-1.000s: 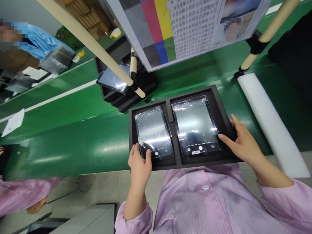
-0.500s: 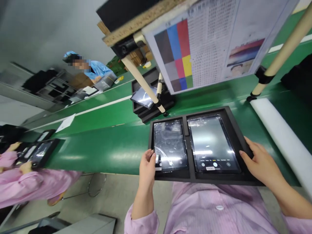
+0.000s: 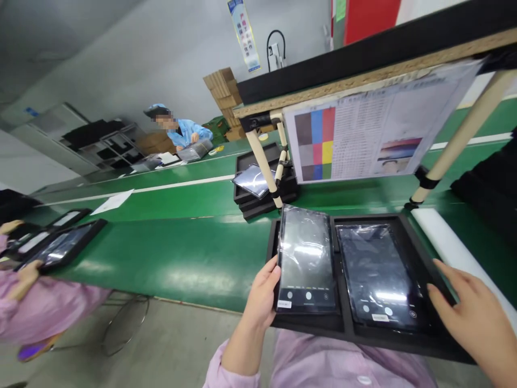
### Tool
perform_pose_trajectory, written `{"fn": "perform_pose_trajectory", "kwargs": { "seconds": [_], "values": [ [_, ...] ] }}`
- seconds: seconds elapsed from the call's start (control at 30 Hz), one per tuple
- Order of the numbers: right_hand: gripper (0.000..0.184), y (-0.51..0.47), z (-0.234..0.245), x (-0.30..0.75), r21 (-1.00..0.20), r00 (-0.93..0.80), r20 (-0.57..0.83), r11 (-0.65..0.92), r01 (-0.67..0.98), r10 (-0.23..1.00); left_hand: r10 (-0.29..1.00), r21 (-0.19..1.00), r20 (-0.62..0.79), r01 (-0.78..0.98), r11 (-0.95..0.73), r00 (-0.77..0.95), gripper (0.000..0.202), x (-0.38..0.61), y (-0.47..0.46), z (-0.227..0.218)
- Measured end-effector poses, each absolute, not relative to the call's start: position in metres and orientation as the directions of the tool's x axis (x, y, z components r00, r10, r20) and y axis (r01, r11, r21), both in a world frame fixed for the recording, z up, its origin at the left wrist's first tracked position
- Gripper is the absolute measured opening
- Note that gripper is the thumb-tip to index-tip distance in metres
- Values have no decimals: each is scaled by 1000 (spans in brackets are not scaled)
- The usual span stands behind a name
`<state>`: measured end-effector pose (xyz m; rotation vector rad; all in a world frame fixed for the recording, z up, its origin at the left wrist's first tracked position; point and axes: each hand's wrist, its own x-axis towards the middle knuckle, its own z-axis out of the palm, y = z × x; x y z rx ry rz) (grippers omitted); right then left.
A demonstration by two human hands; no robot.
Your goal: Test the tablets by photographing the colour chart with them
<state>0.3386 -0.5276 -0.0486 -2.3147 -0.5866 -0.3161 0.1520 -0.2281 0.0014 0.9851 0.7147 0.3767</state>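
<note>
A black two-slot tray lies on the green belt in front of me. My left hand grips the left tablet by its left edge and holds it tilted up out of its slot, screen lit with a camera view. The right tablet, wrapped in film, lies flat in the right slot. My right hand rests at the tray's right rim, fingers stretched out, holding nothing.
A colour test chart hangs on a pole frame over the belt. Behind it stands a stack of black trays with a tablet. A white foam roll lies at right. A co-worker's hands hold a tray at left; another person sits far back.
My left hand has lifted the left tablet out of its slot and tilted it up. My head has risen, bringing the chart and room into view. The right hand slid lower along the rim.
</note>
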Motion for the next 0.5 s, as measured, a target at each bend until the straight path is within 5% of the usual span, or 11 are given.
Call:
{"fn": "perform_pose_trajectory", "kwargs": {
  "seconds": [0.07,0.2,0.27,0.37,0.5],
  "values": [
    [47,-507,-30,323,-616,827,397,-552,562,399,568,854,-338,-9,520,750,66,150,-229,8],
    [56,-460,0,295,-704,644,526,-140,696,556,545,859,-247,-79,506,801,61,154,-236,24],
    [56,-443,7,289,-794,668,552,71,604,499,564,869,-189,-131,478,804,56,161,-240,27],
    [50,-427,12,292,-904,819,411,293,310,401,629,872,-97,-239,428,771,55,175,-245,28],
    [67,-421,20,306,-970,860,194,225,95,472,784,908,125,-388,156,608,58,190,-253,22]
  ]
}}
